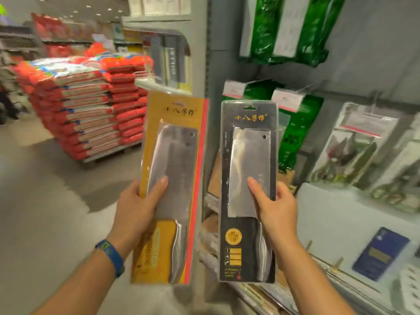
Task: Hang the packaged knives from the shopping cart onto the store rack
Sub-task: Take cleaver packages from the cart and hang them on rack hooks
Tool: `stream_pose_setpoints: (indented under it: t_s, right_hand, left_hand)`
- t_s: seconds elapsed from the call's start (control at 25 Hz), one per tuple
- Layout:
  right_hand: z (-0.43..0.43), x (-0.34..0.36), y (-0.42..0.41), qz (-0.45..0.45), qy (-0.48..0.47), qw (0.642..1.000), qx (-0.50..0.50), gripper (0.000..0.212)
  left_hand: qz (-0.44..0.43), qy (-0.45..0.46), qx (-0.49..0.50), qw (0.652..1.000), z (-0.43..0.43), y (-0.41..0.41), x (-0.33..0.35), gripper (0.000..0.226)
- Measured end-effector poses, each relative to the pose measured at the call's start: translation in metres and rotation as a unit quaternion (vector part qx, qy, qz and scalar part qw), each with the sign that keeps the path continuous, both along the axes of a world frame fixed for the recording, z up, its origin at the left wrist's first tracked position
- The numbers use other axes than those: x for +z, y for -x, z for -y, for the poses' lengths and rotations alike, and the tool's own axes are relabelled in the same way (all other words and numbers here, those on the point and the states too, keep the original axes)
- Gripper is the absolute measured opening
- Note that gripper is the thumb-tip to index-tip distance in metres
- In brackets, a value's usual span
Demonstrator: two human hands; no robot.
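While outstretched, left hand (138, 208) around yellow knife pack (178, 153), right hand (276, 212) around black pack (248, 155).

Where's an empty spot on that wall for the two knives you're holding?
The bare patch is the pale panel below the clear blister packs and left of the blue pack; what look like empty pegs stick out along its lower edge. Higher up it is crowded with green packs and price tags. The grey floor before the red sacks is bare.
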State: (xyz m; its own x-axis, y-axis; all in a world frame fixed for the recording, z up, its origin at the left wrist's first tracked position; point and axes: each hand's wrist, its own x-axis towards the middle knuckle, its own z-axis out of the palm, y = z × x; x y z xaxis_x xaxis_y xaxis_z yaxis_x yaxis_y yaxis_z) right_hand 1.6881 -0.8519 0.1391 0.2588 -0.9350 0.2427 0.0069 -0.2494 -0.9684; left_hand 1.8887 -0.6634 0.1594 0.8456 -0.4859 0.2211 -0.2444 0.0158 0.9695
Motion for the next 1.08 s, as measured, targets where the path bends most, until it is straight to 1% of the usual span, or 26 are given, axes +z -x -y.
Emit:
stream_pose_setpoints:
  t_s: [0.08, 0.16, 0.2, 0.24, 0.28, 0.36, 0.4, 0.44, 0.48, 0.6, 0.64, 0.68, 0.8, 0.84, 0.88, 0.92, 1.04, 1.08]
  right_hand:
    - [0.024, 0.027, -0.009, 0.013, 0.019, 0.999, -0.039, 0.027]
    - [0.055, 0.066, -0.012, 0.011, 0.062, 0.994, -0.093, 0.033]
    - [0.072, 0.087, -0.011, 0.003, 0.089, 0.988, -0.124, 0.041]
    - [0.089, 0.108, -0.007, -0.006, 0.113, 0.981, -0.156, 0.051]
    - [0.110, 0.129, -0.003, -0.014, 0.132, 0.974, -0.186, 0.062]
    - [0.143, 0.164, 0.007, -0.012, 0.137, 0.965, -0.222, 0.081]
    - [0.158, 0.182, 0.013, -0.008, 0.139, 0.961, -0.237, 0.087]
    - [0.171, 0.198, 0.020, -0.005, 0.145, 0.956, -0.255, 0.089]
    - [0.182, 0.215, 0.027, -0.004, 0.157, 0.948, -0.276, 0.090]
    - [0.210, 0.246, 0.046, -0.013, 0.216, 0.921, -0.325, 0.087]
    - [0.217, 0.253, 0.053, -0.009, 0.236, 0.912, -0.334, 0.086]
    - [0.226, 0.260, 0.060, -0.003, 0.254, 0.903, -0.346, 0.083]
    - [0.242, 0.280, 0.080, -0.004, 0.306, 0.864, -0.400, 0.068]
    - [0.245, 0.287, 0.084, -0.005, 0.314, 0.854, -0.414, 0.068]
    - [0.249, 0.296, 0.087, -0.005, 0.321, 0.846, -0.426, 0.070]
    - [0.252, 0.304, 0.091, -0.003, 0.328, 0.838, -0.436, 0.072]
    - [0.258, 0.329, 0.106, -0.013, 0.351, 0.811, -0.467, 0.073]
    - [0.258, 0.336, 0.112, -0.027, 0.359, 0.801, -0.479, 0.073]
  left_hand:
    - [0.035, 0.030, -0.039, 0.998, 0.046, -0.027, 0.031, 0.026]
    - [0.052, 0.060, -0.063, 0.995, 0.097, -0.045, 0.063, 0.035]
    - [0.060, 0.069, -0.079, 0.993, 0.123, -0.049, 0.080, 0.040]
    - [0.069, 0.080, -0.096, 0.990, 0.149, -0.049, 0.096, 0.040]
    - [0.077, 0.096, -0.114, 0.986, 0.176, -0.047, 0.112, 0.036]
    - [0.092, 0.119, -0.148, 0.978, 0.220, -0.038, 0.143, 0.022]
    - [0.098, 0.130, -0.163, 0.973, 0.241, -0.031, 0.158, 0.019]
    - [0.099, 0.142, -0.173, 0.970, 0.260, -0.026, 0.170, 0.022]
    - [0.094, 0.153, -0.183, 0.967, 0.279, -0.019, 0.183, 0.030]
    - [0.070, 0.171, -0.201, 0.962, 0.331, -0.008, 0.211, 0.079]
    - [0.075, 0.175, -0.204, 0.960, 0.344, -0.004, 0.217, 0.087]
    - [0.084, 0.184, -0.206, 0.957, 0.359, 0.000, 0.223, 0.085]
    - [0.100, 0.216, -0.232, 0.943, 0.392, 0.013, 0.242, 0.063]
    - [0.109, 0.224, -0.245, 0.937, 0.400, 0.017, 0.249, 0.052]
    - [0.120, 0.231, -0.261, 0.929, 0.409, 0.020, 0.257, 0.047]
    - [0.133, 0.239, -0.273, 0.922, 0.418, 0.021, 0.264, 0.051]
    - [0.170, 0.246, -0.276, 0.913, 0.444, 0.020, 0.287, 0.083]
    - [0.178, 0.242, -0.278, 0.912, 0.452, 0.019, 0.292, 0.088]
